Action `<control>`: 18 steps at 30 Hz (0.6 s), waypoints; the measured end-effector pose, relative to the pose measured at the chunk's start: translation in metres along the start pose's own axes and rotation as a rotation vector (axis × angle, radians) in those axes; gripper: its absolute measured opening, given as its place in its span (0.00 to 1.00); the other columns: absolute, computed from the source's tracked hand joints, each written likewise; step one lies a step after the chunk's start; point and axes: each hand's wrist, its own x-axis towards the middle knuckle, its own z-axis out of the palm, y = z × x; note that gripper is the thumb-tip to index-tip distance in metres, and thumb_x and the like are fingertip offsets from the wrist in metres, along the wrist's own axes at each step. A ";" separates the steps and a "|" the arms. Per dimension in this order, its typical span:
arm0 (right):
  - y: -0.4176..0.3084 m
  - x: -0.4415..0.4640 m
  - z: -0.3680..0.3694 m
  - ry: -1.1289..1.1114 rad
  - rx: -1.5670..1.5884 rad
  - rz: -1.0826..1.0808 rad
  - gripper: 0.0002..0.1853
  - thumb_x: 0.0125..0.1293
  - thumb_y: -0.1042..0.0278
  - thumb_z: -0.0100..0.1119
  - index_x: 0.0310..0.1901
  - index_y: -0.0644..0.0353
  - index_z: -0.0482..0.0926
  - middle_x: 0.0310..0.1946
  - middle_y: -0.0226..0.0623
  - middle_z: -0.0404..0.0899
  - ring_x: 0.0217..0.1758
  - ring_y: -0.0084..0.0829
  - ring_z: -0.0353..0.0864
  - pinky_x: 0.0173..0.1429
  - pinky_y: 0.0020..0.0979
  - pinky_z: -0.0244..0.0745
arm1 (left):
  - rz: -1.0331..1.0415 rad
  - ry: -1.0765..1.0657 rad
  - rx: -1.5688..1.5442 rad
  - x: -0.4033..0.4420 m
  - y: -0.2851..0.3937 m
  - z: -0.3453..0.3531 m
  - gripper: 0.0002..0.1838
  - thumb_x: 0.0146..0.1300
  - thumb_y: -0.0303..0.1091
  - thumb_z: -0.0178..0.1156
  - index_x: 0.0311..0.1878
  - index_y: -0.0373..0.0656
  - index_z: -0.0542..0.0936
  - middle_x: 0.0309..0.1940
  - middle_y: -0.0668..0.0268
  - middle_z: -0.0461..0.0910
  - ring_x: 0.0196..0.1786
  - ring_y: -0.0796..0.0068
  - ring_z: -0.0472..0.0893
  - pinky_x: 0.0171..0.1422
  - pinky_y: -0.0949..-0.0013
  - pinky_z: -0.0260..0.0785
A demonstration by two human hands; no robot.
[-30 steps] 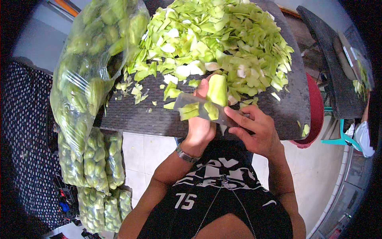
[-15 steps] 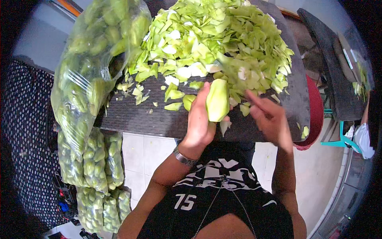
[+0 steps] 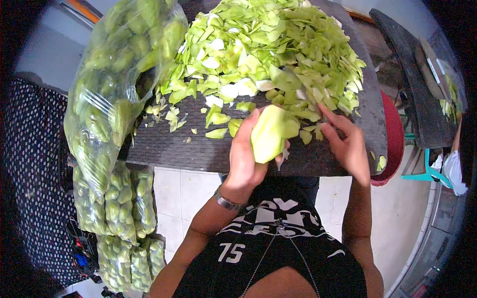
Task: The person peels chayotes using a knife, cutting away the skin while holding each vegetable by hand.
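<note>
My left hand [image 3: 244,151] is wrapped round a peeled, pale green fruit that looks like an unripe mango [image 3: 268,134], its sides cut into flat facets. A flat slice stands out at its right side. To the right of the fruit is my right hand [image 3: 346,142], apart from it, fingers curled with the index finger pointing up and left. A faint blade-like blur, probably a knife [image 3: 309,92], stretches from those fingers over the slices. Beyond both hands lies a large heap of thin green and whitish slices [image 3: 263,44].
The slices lie on a dark ribbed tabletop [image 3: 174,144]. A clear plastic bag of green fruits [image 3: 104,99] rests on its left end. More filled bags [image 3: 117,198] stand below it. A red chair [image 3: 392,134] is at the right, with a turquoise stool [image 3: 427,171] beyond.
The fruit has come slightly toward me and tilted in my left hand, with a slice now spreading at its right side. My right hand has shifted a little right.
</note>
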 end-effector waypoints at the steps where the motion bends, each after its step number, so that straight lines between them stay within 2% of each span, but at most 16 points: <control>1: -0.006 0.000 -0.004 -0.096 0.126 0.187 0.23 0.73 0.67 0.64 0.68 0.53 0.79 0.36 0.40 0.83 0.38 0.29 0.83 0.49 0.32 0.79 | -0.020 0.043 -0.024 0.003 0.001 -0.001 0.29 0.78 0.58 0.45 0.60 0.41 0.78 0.42 0.60 0.85 0.32 0.64 0.84 0.25 0.66 0.73; 2: -0.012 0.001 -0.009 -0.172 0.234 0.385 0.23 0.74 0.67 0.63 0.70 0.54 0.78 0.37 0.39 0.83 0.38 0.28 0.82 0.49 0.30 0.78 | -0.040 0.083 -0.047 0.006 0.002 -0.001 0.31 0.77 0.60 0.45 0.61 0.41 0.78 0.42 0.59 0.85 0.32 0.62 0.84 0.25 0.65 0.74; 3: -0.013 0.001 -0.009 -0.192 0.340 0.434 0.24 0.74 0.67 0.62 0.70 0.54 0.77 0.37 0.38 0.83 0.38 0.28 0.82 0.49 0.31 0.78 | -0.052 0.077 -0.068 0.010 0.001 -0.003 0.29 0.77 0.59 0.47 0.60 0.42 0.78 0.42 0.59 0.85 0.34 0.63 0.84 0.29 0.64 0.74; 5: -0.015 -0.005 -0.002 -0.168 0.372 0.354 0.24 0.75 0.67 0.62 0.71 0.53 0.76 0.37 0.35 0.82 0.34 0.24 0.79 0.43 0.28 0.75 | -0.080 0.068 -0.108 0.021 -0.006 -0.012 0.26 0.77 0.57 0.50 0.59 0.44 0.79 0.42 0.60 0.85 0.39 0.64 0.85 0.36 0.63 0.76; 6: -0.014 -0.012 0.010 -0.126 0.296 0.226 0.24 0.74 0.67 0.63 0.71 0.52 0.76 0.36 0.33 0.81 0.30 0.22 0.77 0.36 0.26 0.72 | -0.094 0.066 -0.129 0.025 -0.010 -0.018 0.24 0.77 0.56 0.51 0.58 0.45 0.79 0.42 0.60 0.85 0.42 0.65 0.85 0.39 0.63 0.77; 7: -0.017 -0.016 0.016 -0.112 0.209 0.065 0.25 0.73 0.67 0.64 0.71 0.51 0.77 0.36 0.33 0.81 0.29 0.23 0.77 0.33 0.26 0.72 | -0.092 0.013 -0.171 0.028 -0.012 -0.024 0.23 0.76 0.54 0.54 0.59 0.45 0.79 0.42 0.59 0.85 0.46 0.65 0.85 0.46 0.61 0.78; 8: -0.021 -0.019 0.023 -0.082 0.119 -0.092 0.26 0.72 0.66 0.65 0.71 0.50 0.77 0.37 0.34 0.81 0.29 0.24 0.78 0.31 0.27 0.73 | -0.070 0.042 -0.205 0.030 -0.016 -0.027 0.24 0.76 0.55 0.54 0.59 0.44 0.79 0.42 0.60 0.85 0.45 0.64 0.85 0.47 0.60 0.79; 10: -0.036 -0.026 0.028 -0.077 -0.088 -0.464 0.29 0.67 0.65 0.70 0.70 0.49 0.78 0.39 0.41 0.82 0.34 0.34 0.84 0.35 0.33 0.79 | -0.031 0.101 -0.273 0.032 -0.026 -0.026 0.25 0.76 0.56 0.54 0.60 0.44 0.79 0.43 0.60 0.85 0.45 0.64 0.86 0.50 0.59 0.80; 11: -0.042 -0.031 0.029 -0.120 -0.117 -0.411 0.29 0.67 0.62 0.70 0.70 0.46 0.78 0.42 0.42 0.82 0.36 0.39 0.85 0.37 0.36 0.81 | -0.081 -0.046 -0.266 0.029 -0.023 -0.031 0.27 0.75 0.58 0.54 0.59 0.43 0.79 0.44 0.60 0.86 0.44 0.64 0.86 0.51 0.59 0.81; 13: -0.053 -0.039 0.029 -0.206 -0.173 -0.307 0.29 0.66 0.56 0.70 0.70 0.39 0.77 0.47 0.46 0.81 0.42 0.47 0.87 0.40 0.42 0.86 | -0.057 -0.045 -0.191 0.026 -0.023 -0.028 0.27 0.75 0.59 0.55 0.58 0.43 0.80 0.44 0.61 0.86 0.43 0.65 0.86 0.50 0.60 0.81; 15: -0.049 -0.036 0.031 -0.175 -0.164 -0.356 0.29 0.66 0.56 0.69 0.70 0.38 0.77 0.47 0.45 0.80 0.40 0.47 0.87 0.40 0.42 0.85 | -0.027 -0.002 -0.167 0.024 -0.023 -0.021 0.28 0.74 0.60 0.55 0.57 0.43 0.80 0.44 0.61 0.86 0.41 0.66 0.86 0.46 0.63 0.81; 18: -0.048 -0.035 0.031 -0.178 -0.183 -0.372 0.29 0.66 0.55 0.69 0.69 0.37 0.78 0.47 0.45 0.80 0.39 0.47 0.87 0.38 0.42 0.85 | -0.047 -0.068 -0.185 0.025 -0.024 -0.027 0.28 0.74 0.60 0.55 0.58 0.43 0.80 0.44 0.62 0.86 0.42 0.66 0.86 0.47 0.63 0.81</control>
